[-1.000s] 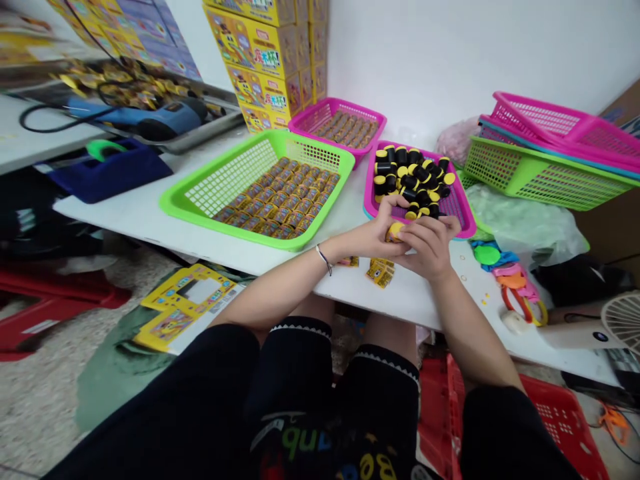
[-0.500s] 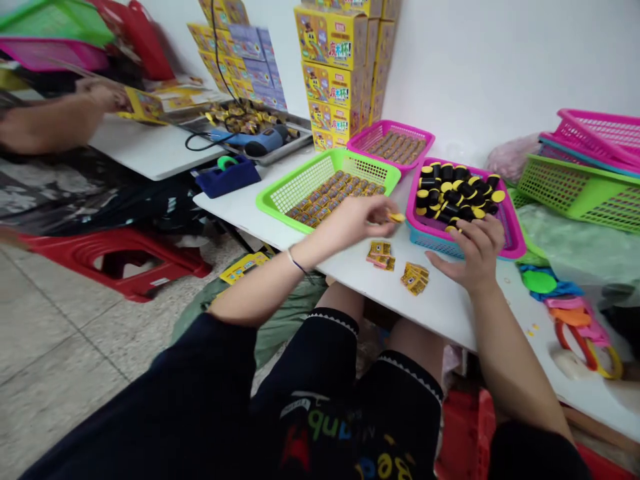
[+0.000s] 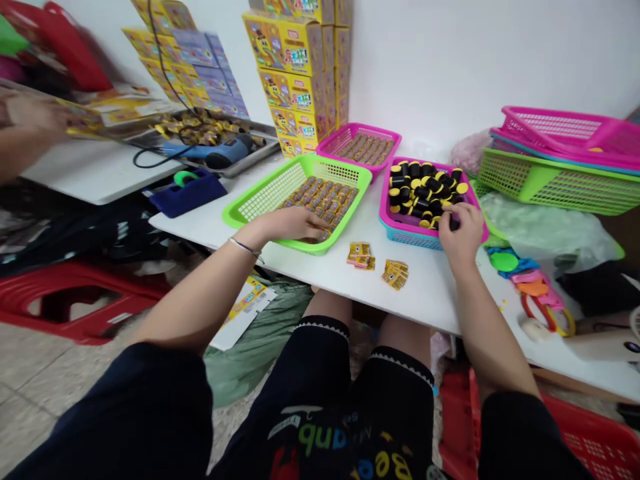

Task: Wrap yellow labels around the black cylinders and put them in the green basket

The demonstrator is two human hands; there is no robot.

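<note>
My left hand (image 3: 295,224) lies palm down inside the green basket (image 3: 235,217), its fingers on the rows of small gold-wrapped pieces (image 3: 325,193); whether it holds one is hidden. My right hand (image 3: 463,230) reaches into the pink basket (image 3: 385,200) of black cylinders with yellow caps (image 3: 420,183), fingers curled around one black cylinder at the near right corner. Two small piles of yellow stickers (image 3: 361,255) lie on the white table (image 3: 325,273) between my hands.
A second pink basket (image 3: 345,137) of wrapped pieces stands behind, beside stacked yellow boxes (image 3: 293,60). A blue tape dispenser (image 3: 187,190) and blue heat tool (image 3: 220,152) lie left. Empty baskets (image 3: 550,177) are stacked right. Another person's hand (image 3: 30,117) works far left.
My hands parted from a yellow-capped piece held together. The left carried it over into the green basket; the right moved back into the pink basket of cylinders.
</note>
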